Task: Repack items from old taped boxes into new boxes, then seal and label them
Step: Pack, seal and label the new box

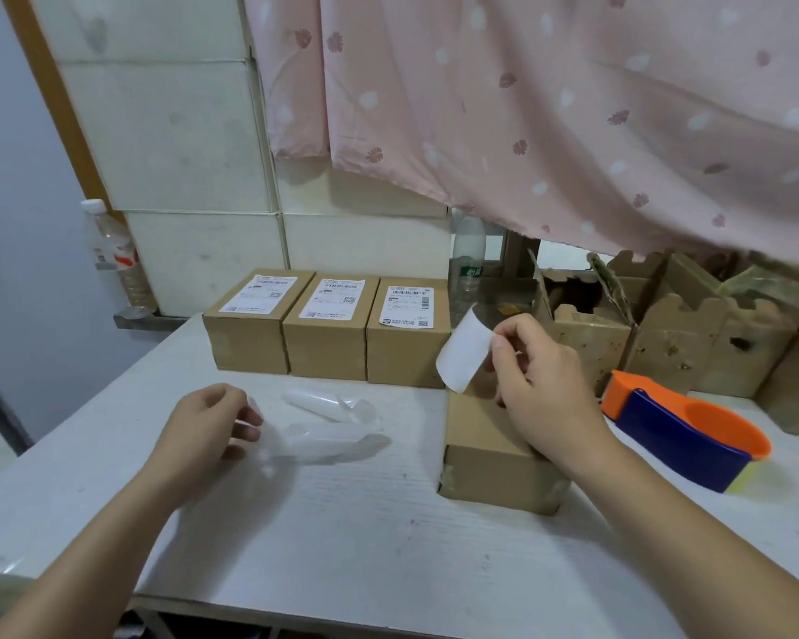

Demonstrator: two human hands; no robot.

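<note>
A closed brown cardboard box (492,447) without a label stands on the white table (365,523) right of centre. Above it my right hand (543,385) pinches a white label (462,350), blank side toward me, curling in the air. My left hand (204,431) pinches one end of a translucent backing sheet (328,426) that lies crumpled on the table. Three sealed brown boxes with shipping labels (324,329) stand side by side at the back.
An orange and blue tape dispenser (679,431) lies right of the unlabelled box. Worn, stained open cardboard boxes (665,334) crowd the back right under a pink curtain (550,108). A plastic bottle (467,269) stands behind the labelled boxes, another bottle (116,255) at the left wall.
</note>
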